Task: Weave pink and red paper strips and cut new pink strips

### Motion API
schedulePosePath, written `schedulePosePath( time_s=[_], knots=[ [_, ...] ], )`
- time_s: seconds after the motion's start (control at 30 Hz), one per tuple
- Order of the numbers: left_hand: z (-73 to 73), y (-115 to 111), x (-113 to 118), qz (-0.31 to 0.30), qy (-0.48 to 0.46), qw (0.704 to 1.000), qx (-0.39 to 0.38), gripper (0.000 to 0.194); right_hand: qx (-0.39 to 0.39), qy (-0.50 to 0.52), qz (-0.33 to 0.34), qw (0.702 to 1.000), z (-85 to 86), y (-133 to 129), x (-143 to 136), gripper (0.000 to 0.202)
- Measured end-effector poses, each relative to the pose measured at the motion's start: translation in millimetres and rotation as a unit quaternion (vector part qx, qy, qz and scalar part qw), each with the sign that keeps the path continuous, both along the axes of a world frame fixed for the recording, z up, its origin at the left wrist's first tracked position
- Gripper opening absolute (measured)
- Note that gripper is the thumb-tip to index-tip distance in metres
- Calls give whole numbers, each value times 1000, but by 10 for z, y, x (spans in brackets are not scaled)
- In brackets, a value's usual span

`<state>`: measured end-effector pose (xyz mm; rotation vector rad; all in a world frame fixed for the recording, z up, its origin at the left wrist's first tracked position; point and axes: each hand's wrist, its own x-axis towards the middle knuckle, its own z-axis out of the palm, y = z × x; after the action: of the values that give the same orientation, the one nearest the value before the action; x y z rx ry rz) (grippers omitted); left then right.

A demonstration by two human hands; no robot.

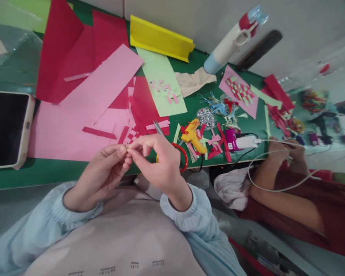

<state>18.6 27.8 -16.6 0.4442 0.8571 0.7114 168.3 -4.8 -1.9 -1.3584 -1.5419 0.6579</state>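
Note:
My left hand (107, 165) and my right hand (158, 159) meet fingertip to fingertip above the table's front edge. Both are closed in a pinch. Whatever sits between the fingertips is too small to make out. Just beyond them lies a woven piece of pink and red paper strips (132, 135), partly hidden by my right hand. Scissors with red and yellow handles (184, 158) lie beneath my right hand, their blades pointing away from me. Dark red strips (99, 133) rest on the pink paper sheet (63, 134) to the left.
A phone (7, 130) lies at the left. To the right are a yellow glue gun (194, 136), paper scraps, a purple plug block (231, 140) with white cable, and a bag of beads (206, 117). A co-worker's hands (287, 151) work farther right. A white bottle (227, 48) stands behind.

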Motion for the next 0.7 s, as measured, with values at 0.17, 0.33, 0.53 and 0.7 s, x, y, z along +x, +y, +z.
schedulePosePath(
  time_s=[0.17,0.33,0.53,0.7],
  knots=[
    [41,-3,15,-2,20,1000,7,29,141,-93,7,986,-47,-25,23,27],
    [46,-15,7,-1,40,998,50,27,170,-126,35,977,-124,-43,51,24],
    [40,-31,-14,1,85,990,110,25,182,-176,47,966,-151,-81,68,20],
    [40,-54,-16,16,71,991,109,19,180,-175,51,967,-115,-100,58,23]
  ],
)
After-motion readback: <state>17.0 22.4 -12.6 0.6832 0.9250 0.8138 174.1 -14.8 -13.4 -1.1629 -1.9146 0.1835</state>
